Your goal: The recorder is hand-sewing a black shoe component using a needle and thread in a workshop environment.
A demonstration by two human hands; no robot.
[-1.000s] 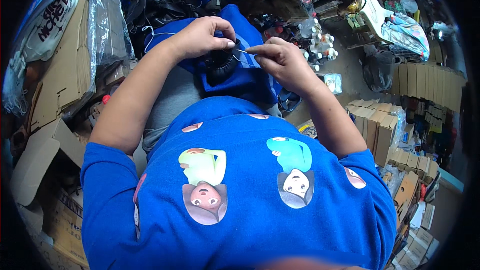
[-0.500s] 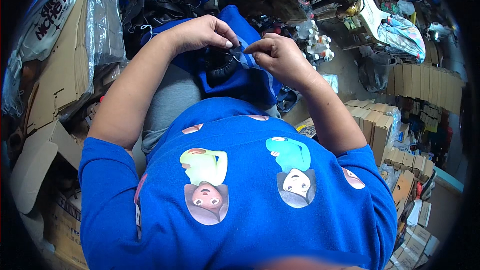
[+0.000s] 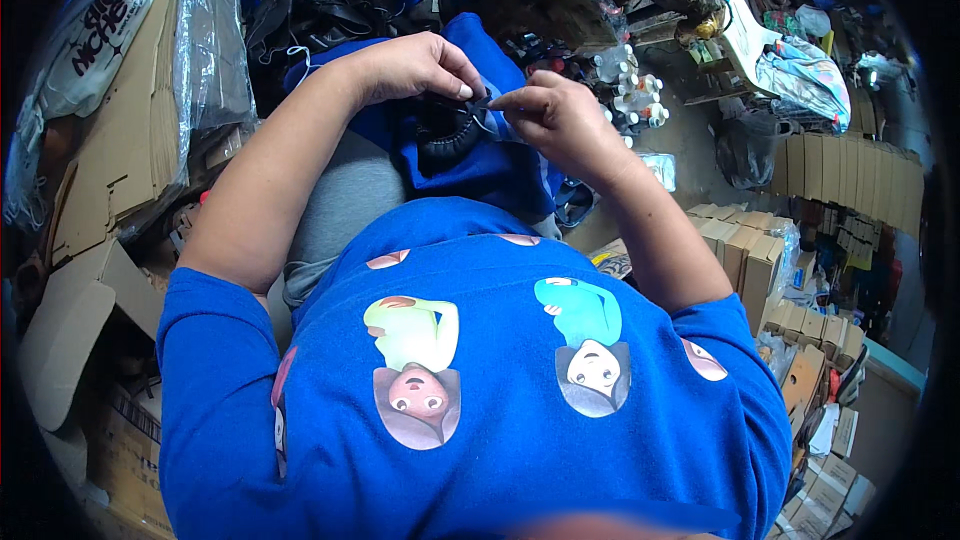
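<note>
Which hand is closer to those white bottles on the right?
Right. The right hand is just left of the white bottles in the picture; the left hand is farther left, at the upper edge of the black piece.

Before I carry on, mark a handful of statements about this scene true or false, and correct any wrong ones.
1. The left hand touches the black shoe-like piece. True.
2. The black shoe-like piece lies over red cloth. False: it is over blue cloth.
3. Several bottles are beyond the right hand, toward the picture's right. True.
4. The right hand lies flat, fingers spread. False: its fingers are bent, close to the black shoe-like piece.
5. Flat brown cardboard is at the left side. True.
</note>
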